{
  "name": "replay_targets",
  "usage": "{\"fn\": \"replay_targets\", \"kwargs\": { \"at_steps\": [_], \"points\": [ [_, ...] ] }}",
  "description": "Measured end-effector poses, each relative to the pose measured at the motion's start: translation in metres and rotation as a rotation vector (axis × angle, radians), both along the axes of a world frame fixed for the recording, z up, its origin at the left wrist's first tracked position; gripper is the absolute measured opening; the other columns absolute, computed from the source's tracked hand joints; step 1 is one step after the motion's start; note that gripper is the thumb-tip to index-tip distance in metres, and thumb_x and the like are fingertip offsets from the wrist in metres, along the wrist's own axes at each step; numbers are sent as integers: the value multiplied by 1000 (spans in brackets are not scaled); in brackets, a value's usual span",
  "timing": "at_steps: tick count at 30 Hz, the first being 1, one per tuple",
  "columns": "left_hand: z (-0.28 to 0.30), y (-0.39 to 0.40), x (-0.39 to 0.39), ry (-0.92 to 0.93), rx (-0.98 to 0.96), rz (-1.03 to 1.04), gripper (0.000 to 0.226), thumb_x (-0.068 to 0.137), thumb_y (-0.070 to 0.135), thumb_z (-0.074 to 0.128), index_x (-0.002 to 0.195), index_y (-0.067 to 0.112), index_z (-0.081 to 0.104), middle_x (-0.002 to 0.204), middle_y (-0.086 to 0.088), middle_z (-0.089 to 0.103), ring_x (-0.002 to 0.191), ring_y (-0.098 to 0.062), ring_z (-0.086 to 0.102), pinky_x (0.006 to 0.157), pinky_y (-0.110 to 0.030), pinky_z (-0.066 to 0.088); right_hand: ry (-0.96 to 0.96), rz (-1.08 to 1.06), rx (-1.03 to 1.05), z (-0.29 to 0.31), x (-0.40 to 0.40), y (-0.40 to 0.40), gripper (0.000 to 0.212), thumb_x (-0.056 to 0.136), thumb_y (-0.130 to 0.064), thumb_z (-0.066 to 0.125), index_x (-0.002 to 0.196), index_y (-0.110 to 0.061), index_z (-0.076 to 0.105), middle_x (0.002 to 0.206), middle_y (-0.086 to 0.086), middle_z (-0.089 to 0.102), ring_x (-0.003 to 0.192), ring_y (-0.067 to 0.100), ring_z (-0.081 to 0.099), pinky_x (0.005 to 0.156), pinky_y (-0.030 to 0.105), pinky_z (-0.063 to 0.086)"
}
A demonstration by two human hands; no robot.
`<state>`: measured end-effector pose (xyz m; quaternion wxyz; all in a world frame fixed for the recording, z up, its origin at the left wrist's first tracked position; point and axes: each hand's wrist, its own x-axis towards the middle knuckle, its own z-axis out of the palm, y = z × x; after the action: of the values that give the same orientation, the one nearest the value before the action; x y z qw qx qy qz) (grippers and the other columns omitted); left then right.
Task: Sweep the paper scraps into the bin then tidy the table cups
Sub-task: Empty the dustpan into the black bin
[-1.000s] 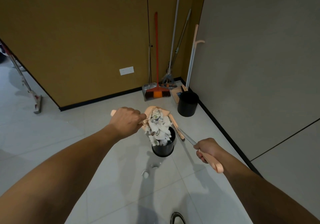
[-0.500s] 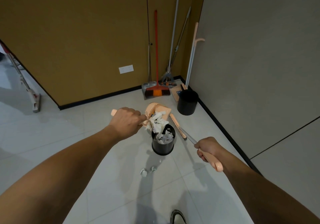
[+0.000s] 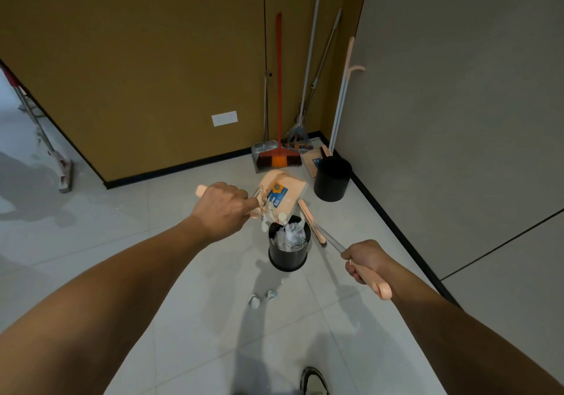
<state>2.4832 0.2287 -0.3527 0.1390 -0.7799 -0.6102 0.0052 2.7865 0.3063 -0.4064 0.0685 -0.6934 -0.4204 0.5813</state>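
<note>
Black bin (image 3: pixel 287 255): on pale floor tiles (image 3: pixel 183 272), holding crumpled paper scraps (image 3: pixel 290 234). Peach dustpan (image 3: pixel 282 194), blue label unreadable, tipped over its rim; left hand (image 3: pixel 221 208) grips its handle. Right hand (image 3: pixel 364 258) grips broom (image 3: pixel 317 226). Two scraps (image 3: pixel 262 298) on floor nearby. Second bin (image 3: pixel 332 177) in corner.

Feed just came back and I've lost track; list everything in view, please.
Peach plastic dustpan: 1, tipped over the near bin.
Black round bins: 2, near one holds scraps, other by the corner.
White paper scraps: many in the near bin, two on the floor.
Peach-handled broom: 1, beside the bin.
Orange broom: 1, corner.
Mop: 1, left wall.
Left hand: grips the dustpan handle.
Right hand: grips the broom handle.
</note>
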Motion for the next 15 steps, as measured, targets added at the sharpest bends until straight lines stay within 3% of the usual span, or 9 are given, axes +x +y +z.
{"fn": "replay_targets", "kwargs": {
  "at_steps": [15],
  "points": [
    [-11, -5, -22, -10, -15, -91, 8, 82, 26, 70, 83, 19, 67, 59, 1, 55, 50, -18, 51, 48, -27, 42, -23, -46, 12, -12, -21, 0, 9, 90, -3, 58, 94, 3, 63, 58, 13, 55, 33, 16, 46, 38, 19, 41]
  ]
}}
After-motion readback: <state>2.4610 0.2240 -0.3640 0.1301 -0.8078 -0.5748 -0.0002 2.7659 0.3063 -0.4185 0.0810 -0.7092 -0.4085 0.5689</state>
